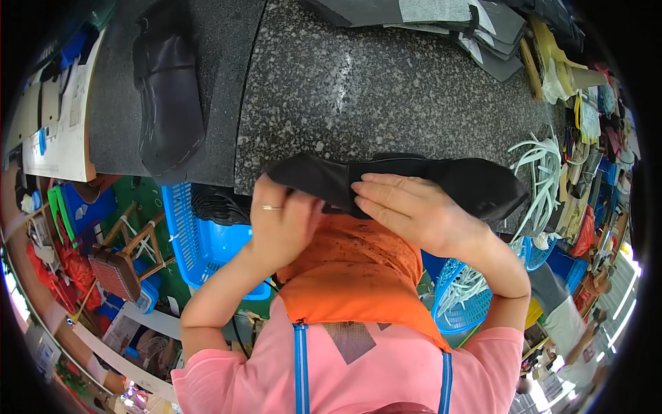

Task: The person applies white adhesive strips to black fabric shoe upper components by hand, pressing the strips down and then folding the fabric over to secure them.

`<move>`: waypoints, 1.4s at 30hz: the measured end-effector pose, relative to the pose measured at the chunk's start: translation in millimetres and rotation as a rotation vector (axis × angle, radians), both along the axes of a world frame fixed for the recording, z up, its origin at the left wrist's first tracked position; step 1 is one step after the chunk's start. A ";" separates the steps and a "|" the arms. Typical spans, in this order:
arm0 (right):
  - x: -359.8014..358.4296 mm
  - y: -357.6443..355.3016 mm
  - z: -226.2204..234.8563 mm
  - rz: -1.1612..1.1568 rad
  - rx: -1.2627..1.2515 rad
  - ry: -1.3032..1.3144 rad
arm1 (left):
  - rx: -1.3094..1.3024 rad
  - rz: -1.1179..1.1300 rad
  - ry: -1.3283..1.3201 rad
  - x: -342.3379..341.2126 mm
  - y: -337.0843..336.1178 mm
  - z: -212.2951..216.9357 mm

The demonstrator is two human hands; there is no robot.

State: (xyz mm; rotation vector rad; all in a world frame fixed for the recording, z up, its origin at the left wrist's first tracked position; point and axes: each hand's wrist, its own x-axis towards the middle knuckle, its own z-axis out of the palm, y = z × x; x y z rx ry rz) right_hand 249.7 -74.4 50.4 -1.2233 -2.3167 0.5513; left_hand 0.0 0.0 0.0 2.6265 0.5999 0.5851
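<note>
Head view: your two hands are at one black leather-like piece (pixel 476 185) along the near edge of the granite slab (pixel 386 83). Your left hand (pixel 284 222) is curled at its left end; blur hides whether it grips. Your right hand (pixel 407 210) lays its fingers, nearly straight, across the middle; you cannot tell its grip, the thumb being hidden. One similar black piece (pixel 171 103) lies far left on a dark mat (pixel 114 110). One blue crate (pixel 181 238) stands near left.

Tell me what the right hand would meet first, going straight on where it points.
The right hand would probably first meet the left part of the black piece; depth is unclear.
</note>
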 end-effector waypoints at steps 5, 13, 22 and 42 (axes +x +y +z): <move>-14.3 11.1 18.4 0.073 -0.038 -0.204 | -0.508 0.436 -0.166 5.1 10.7 50.6; -19.6 21.2 20.0 0.064 -0.089 -0.241 | -0.102 0.203 0.049 -20.2 31.3 45.7; -28.2 26.8 23.7 0.071 -0.049 -0.343 | -0.038 -0.066 0.290 -33.1 20.6 44.0; 57.7 -35.8 42.2 -0.468 -0.197 -0.530 | -0.318 -0.070 -0.018 104.8 -4.9 46.5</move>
